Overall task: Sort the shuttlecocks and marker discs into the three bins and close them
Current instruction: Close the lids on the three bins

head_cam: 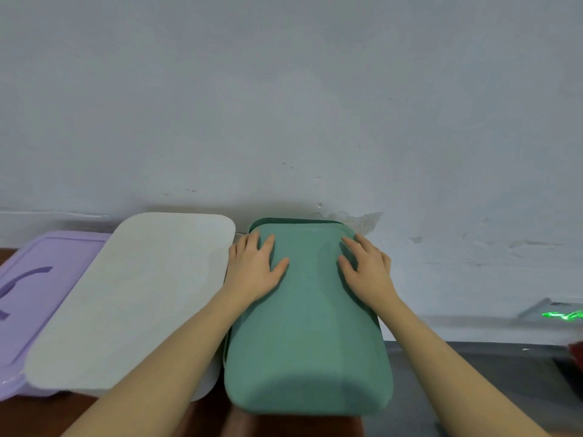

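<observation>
Against a pale wall (284, 105), three lidded bins sit side by side: white lid (132, 298), green lid (309, 326), purple lid (38, 279). Your left hand (255, 269) and right hand (367, 269) press flat, fingers spread, on the green lid, gripping nothing.

Both hands flat, palms down (fingers spread): left hand (257, 269), right hand (367, 271); forearms extended forward.

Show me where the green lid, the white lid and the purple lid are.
green lid (310, 342): head view, middle of its flat top.
white lid (138, 298): head view, centre of its top.
purple lid (47, 253): head view, flat top above the handle.
</observation>
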The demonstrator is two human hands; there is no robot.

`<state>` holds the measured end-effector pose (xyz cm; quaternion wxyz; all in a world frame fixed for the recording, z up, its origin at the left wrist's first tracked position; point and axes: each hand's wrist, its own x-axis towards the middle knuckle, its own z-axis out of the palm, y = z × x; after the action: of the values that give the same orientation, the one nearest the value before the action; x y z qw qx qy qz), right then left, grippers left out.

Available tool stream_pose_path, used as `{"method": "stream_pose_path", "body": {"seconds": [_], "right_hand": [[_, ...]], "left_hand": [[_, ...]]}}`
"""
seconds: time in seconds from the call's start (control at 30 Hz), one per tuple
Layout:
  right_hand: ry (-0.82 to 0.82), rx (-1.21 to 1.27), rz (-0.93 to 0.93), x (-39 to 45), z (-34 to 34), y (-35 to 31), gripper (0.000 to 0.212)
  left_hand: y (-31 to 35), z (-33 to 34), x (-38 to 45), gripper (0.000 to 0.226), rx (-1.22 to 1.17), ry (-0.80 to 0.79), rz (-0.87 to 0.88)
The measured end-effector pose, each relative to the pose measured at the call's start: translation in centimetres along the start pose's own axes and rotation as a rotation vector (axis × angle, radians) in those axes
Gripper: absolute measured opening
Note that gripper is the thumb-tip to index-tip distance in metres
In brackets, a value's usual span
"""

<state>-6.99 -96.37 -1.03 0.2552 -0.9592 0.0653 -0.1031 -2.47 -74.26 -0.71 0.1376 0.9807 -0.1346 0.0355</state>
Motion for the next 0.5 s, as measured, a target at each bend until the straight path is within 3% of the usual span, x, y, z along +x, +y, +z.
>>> {"method": "stream_pose_path", "body": {"seconds": [0.5], "right_hand": [[-0.058, -0.068, 0.156, -10.7, -0.5, -2.8, 0.059]], "left_hand": [[-0.2, -1.1, -11.2, 0.072, -0.171, -0.104, -0.077]]}}
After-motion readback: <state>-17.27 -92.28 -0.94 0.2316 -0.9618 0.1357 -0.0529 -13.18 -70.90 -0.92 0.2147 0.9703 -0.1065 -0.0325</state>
